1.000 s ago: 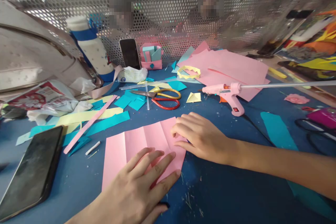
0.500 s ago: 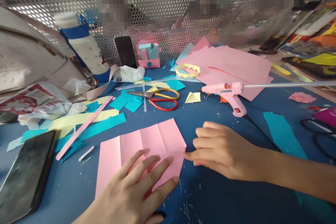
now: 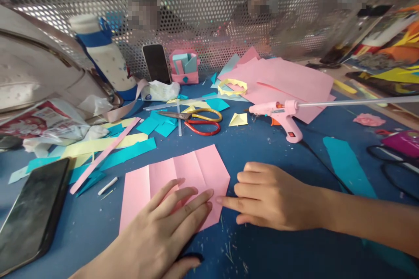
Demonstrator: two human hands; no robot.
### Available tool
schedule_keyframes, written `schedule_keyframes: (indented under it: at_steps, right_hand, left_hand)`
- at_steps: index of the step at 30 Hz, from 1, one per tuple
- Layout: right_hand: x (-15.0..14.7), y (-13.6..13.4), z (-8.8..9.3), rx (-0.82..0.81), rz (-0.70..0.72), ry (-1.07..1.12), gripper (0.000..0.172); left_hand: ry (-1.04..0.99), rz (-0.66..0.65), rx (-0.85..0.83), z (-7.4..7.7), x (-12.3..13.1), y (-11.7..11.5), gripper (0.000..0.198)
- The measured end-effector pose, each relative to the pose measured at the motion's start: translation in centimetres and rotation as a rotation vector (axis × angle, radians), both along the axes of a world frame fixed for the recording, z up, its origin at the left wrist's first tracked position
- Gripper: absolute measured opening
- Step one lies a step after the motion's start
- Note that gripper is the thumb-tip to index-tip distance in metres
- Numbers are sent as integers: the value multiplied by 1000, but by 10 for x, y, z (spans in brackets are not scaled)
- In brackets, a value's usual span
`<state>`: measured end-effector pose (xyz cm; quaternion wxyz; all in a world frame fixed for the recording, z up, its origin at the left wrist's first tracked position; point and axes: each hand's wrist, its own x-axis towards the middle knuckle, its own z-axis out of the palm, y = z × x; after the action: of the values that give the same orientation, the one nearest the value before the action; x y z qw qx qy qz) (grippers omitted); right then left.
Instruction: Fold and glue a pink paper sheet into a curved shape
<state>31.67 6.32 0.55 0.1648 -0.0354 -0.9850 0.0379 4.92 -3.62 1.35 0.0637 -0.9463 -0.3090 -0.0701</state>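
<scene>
A creased pink paper sheet [image 3: 183,172] lies on the blue table [image 3: 281,248] in front of me, its right corners folded in. My left hand [image 3: 163,231] lies flat on the sheet's lower right part, fingers spread and stretched out. My right hand [image 3: 271,196] rests beside the sheet's right edge, its forefinger pointing left and pressing the lower folded edge, the other fingers curled under. Neither hand holds anything.
Scissors with red and yellow handles [image 3: 196,120], a pink glue gun [image 3: 281,113] and loose pink sheets [image 3: 288,83] lie beyond. Teal and yellow paper strips [image 3: 108,148] and a black phone [image 3: 31,213] are at left. A bottle [image 3: 104,59] and perforated metal screen [image 3: 209,13] stand behind.
My right hand slid off the sheet's upper right corner, down along its right edge to the lower fold. My left hand stayed flat on the paper.
</scene>
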Motion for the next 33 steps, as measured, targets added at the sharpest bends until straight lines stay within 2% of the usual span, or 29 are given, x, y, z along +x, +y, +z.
schedule_keyframes:
  at_steps: [3, 8, 13, 17, 20, 25, 30, 33]
  right_hand:
    - [-4, -6, 2, -79, 40, -56, 28]
    - [-10, -12, 7, -154, 103, -95, 27]
    - [-4, 0, 6, -190, -19, -38, 19]
    - [7, 15, 7, -196, -158, -39, 20]
    - [11, 19, 11, -179, -185, -57, 19]
    - [9, 17, 10, -59, -123, -14, 22]
    - [8, 18, 1, 56, -55, 99, 22]
    - [9, 19, 1, 58, -40, 150, 22]
  left_hand:
    - [-5, 9, 12, 2, 1, 1, 53]
    - [-94, -6, 21, -15, -2, 1, 55]
    - [-93, -21, 4, -26, -5, 3, 55]
    - [-64, -5, 13, -26, -6, 2, 54]
    - [-60, -12, 16, -27, -6, 0, 55]
    - [-48, 19, 37, -23, -2, -4, 45]
    - [41, 24, 72, -13, 1, -14, 49]
    - [13, 28, 128, -11, 1, -20, 49]
